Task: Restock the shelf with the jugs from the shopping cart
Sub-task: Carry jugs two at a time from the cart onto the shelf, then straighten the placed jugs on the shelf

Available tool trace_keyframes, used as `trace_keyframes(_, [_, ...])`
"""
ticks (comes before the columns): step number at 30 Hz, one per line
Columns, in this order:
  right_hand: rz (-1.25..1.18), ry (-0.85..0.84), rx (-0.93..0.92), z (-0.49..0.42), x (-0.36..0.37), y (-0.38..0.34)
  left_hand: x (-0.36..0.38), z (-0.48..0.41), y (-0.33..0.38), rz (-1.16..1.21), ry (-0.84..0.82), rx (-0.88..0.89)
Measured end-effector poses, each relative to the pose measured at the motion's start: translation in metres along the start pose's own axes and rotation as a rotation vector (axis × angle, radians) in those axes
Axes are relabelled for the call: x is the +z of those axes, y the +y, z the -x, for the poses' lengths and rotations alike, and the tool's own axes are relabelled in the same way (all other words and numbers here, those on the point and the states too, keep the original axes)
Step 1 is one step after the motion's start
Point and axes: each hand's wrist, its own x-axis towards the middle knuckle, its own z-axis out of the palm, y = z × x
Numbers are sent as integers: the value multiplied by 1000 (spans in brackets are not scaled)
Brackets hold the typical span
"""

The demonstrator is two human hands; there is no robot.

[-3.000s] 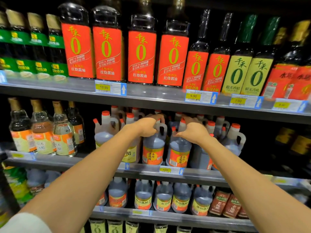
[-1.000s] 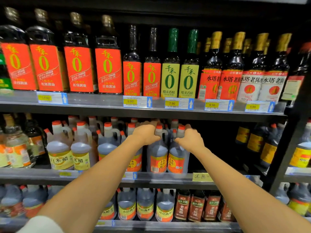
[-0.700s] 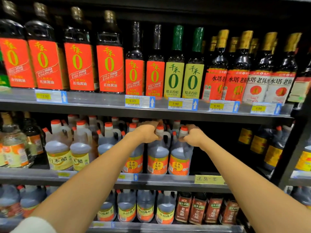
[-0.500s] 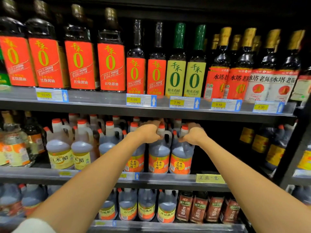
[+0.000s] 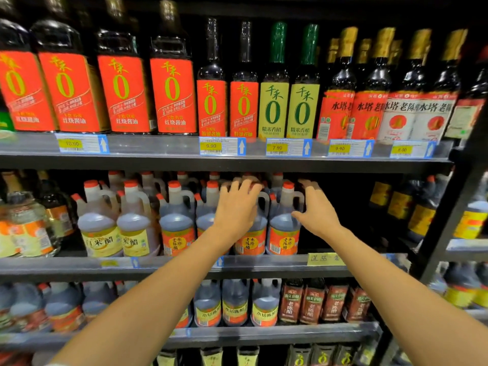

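- Plastic jugs of dark vinegar, red-capped and orange-labelled, stand upright in a row along the front edge of the middle metal shelf [image 5: 264,263].
- Two concern the task: the covered jug [image 5: 249,241] under the left hand [image 5: 236,210], and the end jug [image 5: 284,233] closing the row on its right. They touch side by side, each with its handle to the right of the neck.
- The left hand lies on the covered jug's top, fingers [image 5: 247,184] spread and draped loosely over the cap. It looks released, though the palm hides the handle, so a light hold cannot be ruled out.
- The right hand [image 5: 318,212] is just right of the end jug, its fingers [image 5: 310,184] straight, apart and grasping nothing, its thumb at the jug's shoulder.
- Both jugs seem settled. Beyond the end jug, toward the shelf's right end, is a dark gap. The right hand is nearer it, and a further jug would likely go in there upright.
- No shopping cart is in view.
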Motion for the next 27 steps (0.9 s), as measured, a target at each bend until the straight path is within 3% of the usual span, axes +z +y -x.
trace_keyframes(4, [170,37,-23,26,-6,20,9,7,18,33,107,145])
trace_keyframes(10, [418,-127,27,59,-33,58,-4,1,81,80,-68,171])
trace_keyframes(20, [443,-169,173,128,-128,181,-21,-21,243,118,-244,282])
trace_keyframes(27, [488,-149,303,178,-206,292,-44,-40,384,152,-191,383])
